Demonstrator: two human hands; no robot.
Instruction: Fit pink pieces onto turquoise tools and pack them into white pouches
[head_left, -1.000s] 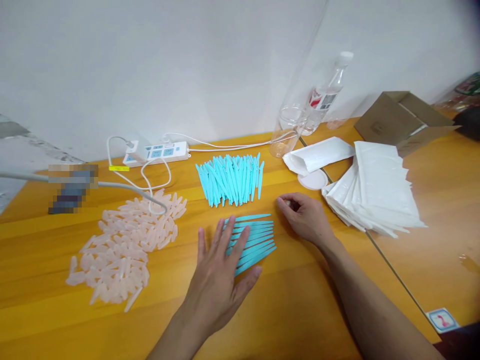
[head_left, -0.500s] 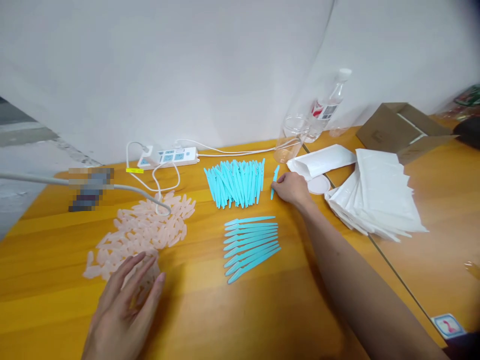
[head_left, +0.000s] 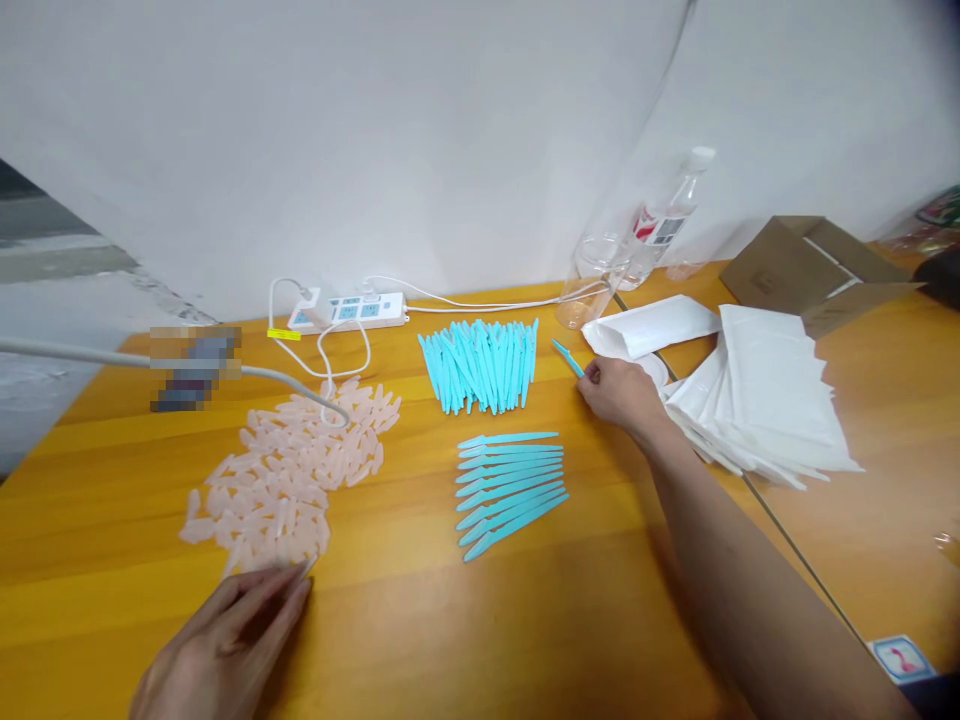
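Between thumb and fingers, my right hand (head_left: 619, 392) pinches one turquoise eyebrow razor (head_left: 568, 357), its head pointing up and left. Left of it lies a dense pile of turquoise razors (head_left: 480, 368). Nearer to me, several more razors (head_left: 514, 490) lie side by side in a row, heads to the left. At the near edge of a heap of pale pink blade caps (head_left: 292, 480), my left hand (head_left: 232, 630) has its thumb and fingers closed in a pinch. A small pale cap (head_left: 310, 566) shows at its fingertips, partly hidden.
Behind the heap sit a white power strip (head_left: 352, 312) and its cables. White padded envelopes (head_left: 787, 390), a clear jar (head_left: 589, 285), a plastic bottle (head_left: 664, 225) and an open cardboard box (head_left: 814, 270) stand to the right. A grey cable (head_left: 135, 355) hangs across the left.
My left hand has drawn down and toward me, its fingers going from spread to pinched. My right hand has shifted slightly right, and the razor in it now tilts left.
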